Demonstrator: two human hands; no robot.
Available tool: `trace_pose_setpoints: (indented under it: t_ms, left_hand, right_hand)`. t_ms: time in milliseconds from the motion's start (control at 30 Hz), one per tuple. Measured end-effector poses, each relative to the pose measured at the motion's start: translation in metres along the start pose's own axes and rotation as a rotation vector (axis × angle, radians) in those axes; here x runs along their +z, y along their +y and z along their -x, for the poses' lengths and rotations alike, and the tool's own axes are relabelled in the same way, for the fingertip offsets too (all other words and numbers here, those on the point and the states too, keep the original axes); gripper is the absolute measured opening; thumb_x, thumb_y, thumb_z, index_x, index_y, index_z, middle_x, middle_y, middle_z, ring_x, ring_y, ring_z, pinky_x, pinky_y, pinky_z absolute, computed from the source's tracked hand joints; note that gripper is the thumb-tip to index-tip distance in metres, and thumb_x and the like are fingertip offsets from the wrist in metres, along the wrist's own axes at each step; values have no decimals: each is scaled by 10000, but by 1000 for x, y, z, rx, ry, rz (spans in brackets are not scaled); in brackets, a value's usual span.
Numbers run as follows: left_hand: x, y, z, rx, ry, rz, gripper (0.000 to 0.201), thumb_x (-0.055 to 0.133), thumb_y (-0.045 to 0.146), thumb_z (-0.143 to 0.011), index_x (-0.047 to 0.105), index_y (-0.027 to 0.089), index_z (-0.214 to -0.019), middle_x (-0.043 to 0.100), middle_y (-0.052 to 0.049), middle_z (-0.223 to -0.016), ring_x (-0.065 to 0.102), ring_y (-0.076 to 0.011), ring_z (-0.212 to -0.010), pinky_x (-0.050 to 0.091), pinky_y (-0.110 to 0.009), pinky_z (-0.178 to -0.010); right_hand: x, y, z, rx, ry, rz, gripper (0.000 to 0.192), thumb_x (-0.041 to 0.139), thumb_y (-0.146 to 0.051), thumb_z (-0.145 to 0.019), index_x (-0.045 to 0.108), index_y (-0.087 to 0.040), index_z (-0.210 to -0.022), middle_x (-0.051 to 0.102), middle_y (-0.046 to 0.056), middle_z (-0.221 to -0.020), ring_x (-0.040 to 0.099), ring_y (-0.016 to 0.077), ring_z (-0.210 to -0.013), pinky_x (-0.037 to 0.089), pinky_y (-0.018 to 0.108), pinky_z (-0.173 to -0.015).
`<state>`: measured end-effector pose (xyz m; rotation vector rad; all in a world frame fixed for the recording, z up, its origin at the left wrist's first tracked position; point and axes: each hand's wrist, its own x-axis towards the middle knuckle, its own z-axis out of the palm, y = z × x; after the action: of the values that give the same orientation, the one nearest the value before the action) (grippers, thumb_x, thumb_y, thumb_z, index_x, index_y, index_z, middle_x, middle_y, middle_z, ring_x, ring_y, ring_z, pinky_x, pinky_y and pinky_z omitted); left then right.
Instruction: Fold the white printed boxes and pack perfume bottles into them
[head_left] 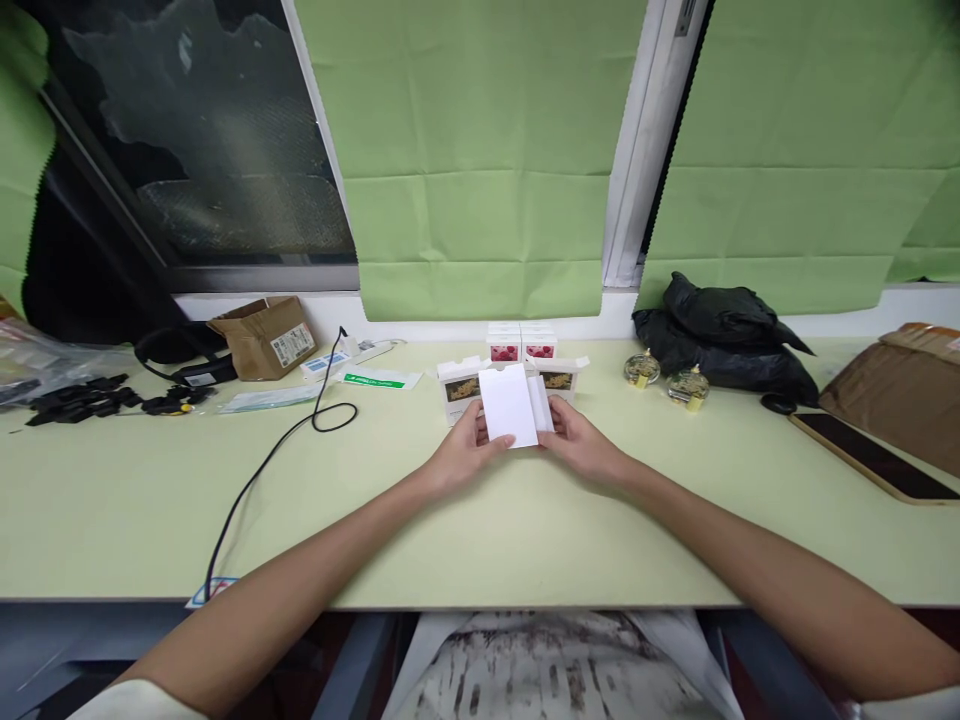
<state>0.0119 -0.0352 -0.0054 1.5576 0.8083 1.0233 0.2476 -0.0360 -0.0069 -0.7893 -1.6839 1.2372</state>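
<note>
**White card held between both hands above the pale green table**

The white card (508,405) stood nearly upright between the person's two hands, over the middle of the pale green table (480,540). The left hand (466,450) had its thumb and fingers closed on the card's left lower edge. The right hand (581,440) was curled around the card's right side, where a second white flap (541,402) showed just behind it; how tightly those fingers gripped could not be told.

Just behind the card lay two small open boxes with dark printed fronts, one (459,385) at its left and one (559,378) at its right. Behind those, farther from the card, stood a pair of white boxes with red pictures (521,345).

To the right of the card, well apart, sat two small round gold-capped jars (664,378), with a black plastic bag (720,335) behind them. Farther right lay a dark phone (870,455) beside a brown parcel (900,385).

To the left of the card a black cable (300,425) looped across the table, and beyond it lay a green-striped packet (379,378) and an open cardboard box (266,335). Green blinds (480,160) hung behind everything.
</note>
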Motion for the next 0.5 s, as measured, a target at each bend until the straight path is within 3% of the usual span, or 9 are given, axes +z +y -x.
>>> trace_pose_setpoints:
  t_ms: [133, 267, 367, 500]
  left_hand:
    - [-1, -3, 1, 36, 18, -35, 684, 824, 421, -871, 456, 216, -1409, 646, -160, -1430, 650, -337, -1293, 541, -513, -1075]
    - [-4, -5, 0, 69, 21, -81, 669, 801, 423, -886, 470, 212, -1427, 628, -152, -1441, 616, -343, -1318, 536, -504, -1075]
    - [-6, -5, -1, 69, 41, -110, 661, 795, 419, -885, 474, 212, -1425, 627, -150, -1431, 613, -345, -1305, 542, -509, -1060]
    - [-3, -3, 0, 77, 26, -96, 659, 798, 416, -879, 489, 214, -1426, 630, -149, -1432, 625, -346, -1288, 544, -506, -1056]
  right_hand:
    - [-1, -2, -1, 17, 40, -6, 504, 747, -287, -861, 598, -252, -1341, 708, 69, -1290, 685, 267, -1143, 584, 430, -981]
    - [-8, -13, -1, 19, -73, -42, 464, 766, -353, -869, 676, -248, -1312, 718, 76, -1290, 670, 280, -1145, 573, 455, -994]
    - [-15, -22, -1, 77, -146, -137, 365, 683, -493, -945, 749, -236, -1196, 733, 84, -1247, 672, 265, -1114, 576, 435, -964]
    - [-20, -24, -2, 93, -121, -104, 445, 672, -627, -940, 755, -193, -991, 744, 70, -1020, 680, 222, -954, 558, 393, -932]
